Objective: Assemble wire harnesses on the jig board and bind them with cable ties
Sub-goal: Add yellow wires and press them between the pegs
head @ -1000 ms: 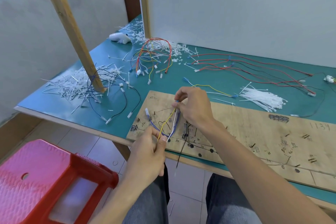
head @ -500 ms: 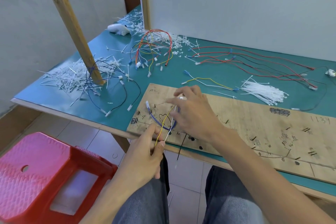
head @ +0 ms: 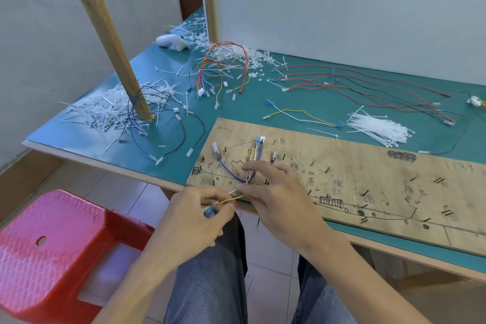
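Note:
A plywood jig board (head: pixel 368 181) with nails and pen marks lies on the green table. Blue, yellow and white wires (head: pixel 253 158) run up its left end between nails, their connectors at the top. My left hand (head: pixel 200 216) is below the board's front edge and pinches the yellow and white wire ends with a blue connector. My right hand (head: pixel 278 195) rests on the board just right of the wire crossing, its fingers spread and touching the wires. A bundle of white cable ties (head: pixel 378 130) lies behind the board.
A slanted wooden post (head: pixel 110 42) stands on the green table (head: pixel 236 110) among cut tie scraps and dark wires. Red, yellow and black wire sets (head: pixel 355 87) lie at the back. A loose yellow and white wire pair (head: pixel 299 116) lies nearby. A red plastic stool (head: pixel 52 250) is at lower left.
My right hand let go of the upper connectors and slid down toward the board's front edge. The connectors now sit at the nails. My left hand pulled the wire ends lower.

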